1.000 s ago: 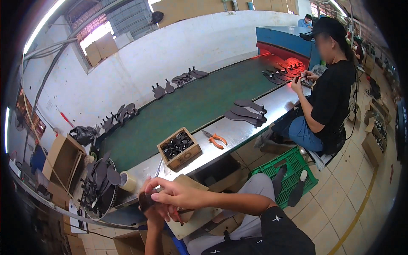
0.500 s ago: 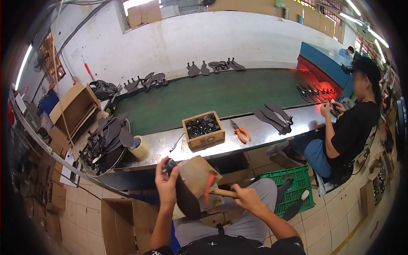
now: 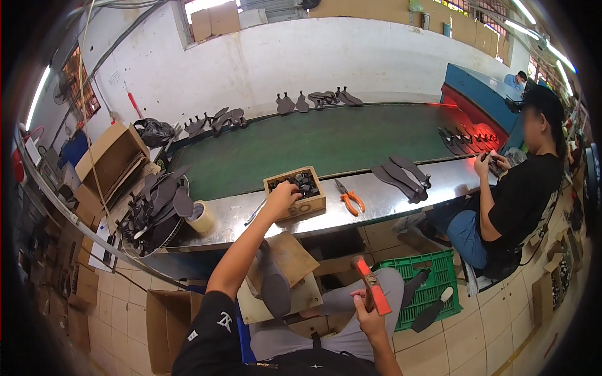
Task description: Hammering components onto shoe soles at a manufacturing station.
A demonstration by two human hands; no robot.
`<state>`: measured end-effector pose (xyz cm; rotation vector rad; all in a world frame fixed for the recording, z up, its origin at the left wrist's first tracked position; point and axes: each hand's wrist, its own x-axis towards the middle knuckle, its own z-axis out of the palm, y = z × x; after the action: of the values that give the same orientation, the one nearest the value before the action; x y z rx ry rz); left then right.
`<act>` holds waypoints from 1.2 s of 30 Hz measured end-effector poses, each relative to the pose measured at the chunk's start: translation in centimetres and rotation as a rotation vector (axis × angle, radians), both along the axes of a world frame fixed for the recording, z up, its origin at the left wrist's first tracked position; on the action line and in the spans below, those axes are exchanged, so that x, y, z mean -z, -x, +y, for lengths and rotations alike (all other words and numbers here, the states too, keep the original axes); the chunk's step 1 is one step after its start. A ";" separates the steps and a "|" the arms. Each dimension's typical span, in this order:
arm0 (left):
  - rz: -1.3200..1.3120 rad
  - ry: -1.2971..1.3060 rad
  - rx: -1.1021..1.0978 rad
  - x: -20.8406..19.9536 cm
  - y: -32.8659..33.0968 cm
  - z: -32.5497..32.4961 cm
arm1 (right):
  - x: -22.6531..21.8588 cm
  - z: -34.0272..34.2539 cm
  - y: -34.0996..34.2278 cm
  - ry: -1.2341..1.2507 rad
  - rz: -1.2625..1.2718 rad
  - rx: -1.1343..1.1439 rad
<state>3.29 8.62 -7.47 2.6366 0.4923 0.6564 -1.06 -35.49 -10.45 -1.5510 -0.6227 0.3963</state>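
My left hand (image 3: pixel 285 194) reaches into a wooden box (image 3: pixel 308 208) of small black parts (image 3: pixel 307 184) on the metal table edge. Its fingers are bent together, and the tips are lost among the parts. Held upright by its handle in my right hand (image 3: pixel 371 323) is a hammer (image 3: pixel 371 285) with a red head, raised over my right thigh. A dark shoe sole (image 3: pixel 274 291) lies untouched on the work block (image 3: pixel 298 263) at my lap, its wide end toward me.
Orange-handled pliers (image 3: pixel 350 198), loose soles (image 3: pixel 401 178) and a tape roll (image 3: pixel 200 217) lie along the table. Behind runs a green conveyor belt (image 3: pixel 301 138). A basket of soles (image 3: pixel 157 207) stands left, a green crate (image 3: pixel 433 285) right. A co-worker (image 3: pixel 520 182) sits at right.
My left hand has let go of the sole, leaving it on the block, and moved up into the wooden box. The hammer has swung right and upright, away from the block.
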 end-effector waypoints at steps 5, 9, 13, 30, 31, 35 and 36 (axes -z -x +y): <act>0.244 -0.072 0.099 -1.3 -4.0 0.6 | -0.2 -0.3 -0.7 0.027 -0.099 0.065; 0.135 0.166 0.107 -0.7 -2.5 3.4 | -0.8 -0.3 -1.0 -0.005 -0.077 0.048; -0.045 0.262 -0.042 -0.7 -0.2 2.7 | -0.5 -0.1 -1.8 -0.037 -0.038 0.035; -0.932 0.840 0.350 -12.5 16.0 -24.0 | -14.9 8.2 1.5 -0.384 0.208 -0.428; -0.944 0.731 0.373 -12.8 16.6 -24.2 | -14.7 8.3 1.8 -0.440 0.203 -0.461; -0.744 0.553 0.358 -12.3 18.9 -22.8 | -13.8 8.4 3.3 -0.575 0.312 -0.471; -0.705 0.542 0.292 -12.6 19.5 -23.3 | -14.1 8.7 3.8 -0.584 0.324 -0.458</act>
<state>-16.20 -14.70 5.17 1.7681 0.0503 1.0964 -4.83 -26.79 3.69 -0.7596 -0.7535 0.7209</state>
